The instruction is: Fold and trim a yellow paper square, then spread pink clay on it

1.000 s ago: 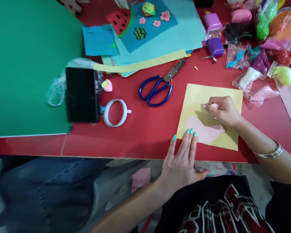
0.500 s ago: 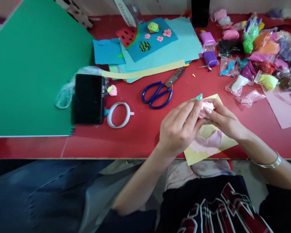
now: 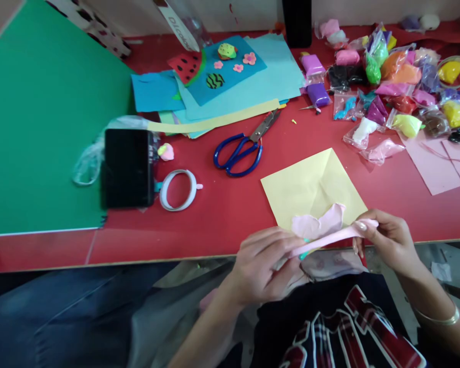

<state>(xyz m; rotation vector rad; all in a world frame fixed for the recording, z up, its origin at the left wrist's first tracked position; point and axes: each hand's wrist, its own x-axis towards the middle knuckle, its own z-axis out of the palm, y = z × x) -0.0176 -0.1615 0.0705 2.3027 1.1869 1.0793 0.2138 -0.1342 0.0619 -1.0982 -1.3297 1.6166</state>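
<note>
A strip of soft pink modelling clay (image 3: pixel 331 238) is stretched between my two hands at the table's front edge. My left hand (image 3: pixel 270 258) pinches one end, and my right hand (image 3: pixel 387 237) pinches the other between thumb and fingers. Just behind the strip, a flat, wavy piece of pale pink clay (image 3: pixel 318 222) lies on a creased yellow sheet of paper (image 3: pixel 302 189). The strip and the left fingers hide part of the sheet's near edge.
Blue-handled scissors (image 3: pixel 245 148) lie left of the yellow sheet. Farther left are a white tape ring (image 3: pixel 179 190), a black device (image 3: pixel 128 168) and a green board (image 3: pixel 53 117). Bagged coloured clay (image 3: pixel 402 71) crowds the back right; blue paper (image 3: pixel 245 76) with clay shapes lies behind.
Both hands have come down toward me and moved apart. The pink clay, a lump between the fingers before, is now a long strip. More of the yellow paper shows.
</note>
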